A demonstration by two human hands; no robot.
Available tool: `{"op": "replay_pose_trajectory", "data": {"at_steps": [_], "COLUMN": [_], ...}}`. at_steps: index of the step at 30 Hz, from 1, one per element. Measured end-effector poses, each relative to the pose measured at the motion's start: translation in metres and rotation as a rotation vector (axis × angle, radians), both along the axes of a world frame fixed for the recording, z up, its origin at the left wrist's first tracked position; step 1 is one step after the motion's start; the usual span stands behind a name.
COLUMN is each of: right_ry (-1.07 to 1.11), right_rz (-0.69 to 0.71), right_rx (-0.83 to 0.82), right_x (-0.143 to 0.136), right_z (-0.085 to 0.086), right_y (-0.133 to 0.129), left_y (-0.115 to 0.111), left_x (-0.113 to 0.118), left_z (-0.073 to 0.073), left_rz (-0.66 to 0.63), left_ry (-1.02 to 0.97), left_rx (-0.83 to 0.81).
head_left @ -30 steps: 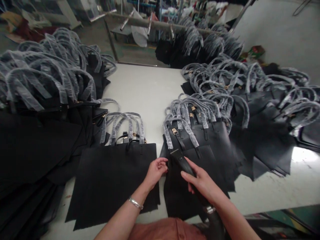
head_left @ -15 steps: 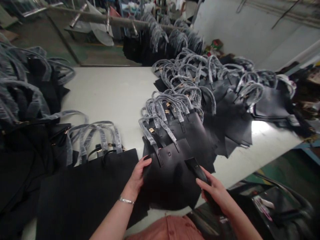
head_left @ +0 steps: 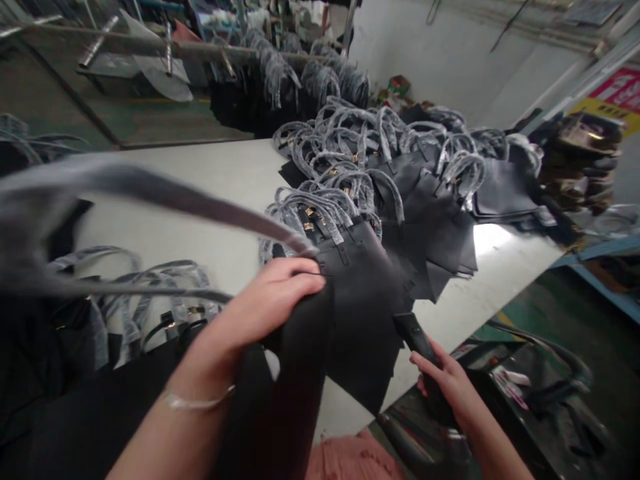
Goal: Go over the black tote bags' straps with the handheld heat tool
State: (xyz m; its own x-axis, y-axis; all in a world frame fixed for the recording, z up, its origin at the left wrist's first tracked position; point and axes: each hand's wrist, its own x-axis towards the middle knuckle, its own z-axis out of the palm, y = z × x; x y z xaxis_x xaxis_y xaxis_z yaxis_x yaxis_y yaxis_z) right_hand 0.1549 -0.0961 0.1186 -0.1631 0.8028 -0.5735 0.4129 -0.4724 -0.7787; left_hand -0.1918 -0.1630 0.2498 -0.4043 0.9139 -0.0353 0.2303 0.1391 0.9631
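Presently, the left hand (head_left: 273, 297) has its fingers closed on the top edge of a black bag (head_left: 303, 353), which is above the near side of the white table (head_left: 200, 177). The right hand (head_left: 445, 383) is gripping a black tool (head_left: 416, 337) near the table's near edge. Open surface lies at the table's far-left part and along its right near edge.

Pink-and-yellow banner (head_left: 616, 93): pale characters on pink, smaller dark ones on yellow (cut by the view's right edge)
Legibility: too blurred to read
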Motion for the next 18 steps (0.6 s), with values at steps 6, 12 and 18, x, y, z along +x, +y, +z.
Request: {"op": "replay_pose_trajectory", "data": {"at_steps": [6, 12, 18], "right_ry": [-0.068, -0.108, -0.076], "right_rz": [0.007, 0.281, 0.389], "right_rx": [0.058, -0.005, -0.1], "right_x": [-0.006, -0.031, -0.068], "right_z": [0.01, 0.002, -0.028], "right_y": [0.007, 0.005, 0.003], "left_y": [0.045, -0.053, -0.081], "left_x": [0.063, 0.097, 0.098], "left_z": [-0.124, -0.22, -0.265], "left_rz": [-0.264, -0.294, -0.317], "left_ry": [0.385, 0.533, 0.707], "left_rx": [-0.086, -0.023, 0.05]}}
